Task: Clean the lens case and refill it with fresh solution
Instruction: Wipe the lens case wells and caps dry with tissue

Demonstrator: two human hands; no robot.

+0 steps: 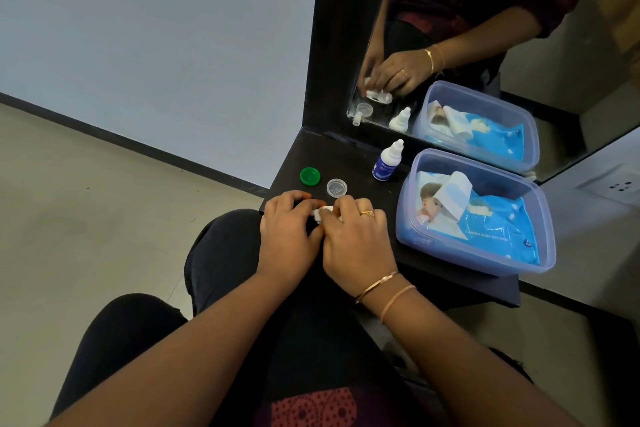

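Note:
My left hand (287, 229) and my right hand (356, 239) meet at the near edge of the black shelf (349, 159). Between their fingertips sits the white lens case (325, 210), mostly hidden, with a bit of white wipe pressed against it. The mirror reflection shows the white case under the fingers. A green cap (310, 176) and a clear cap (336, 188) lie on the shelf just beyond my hands. The solution bottle (388, 161), white with a blue label, stands upright behind them.
A translucent plastic box (433, 243) holding a blue pack of baby wet wipes (498, 218) fills the shelf's right side. A mirror (485, 45) stands behind the shelf. My knees in dark trousers are below the shelf edge. A wall socket (620, 185) is at far right.

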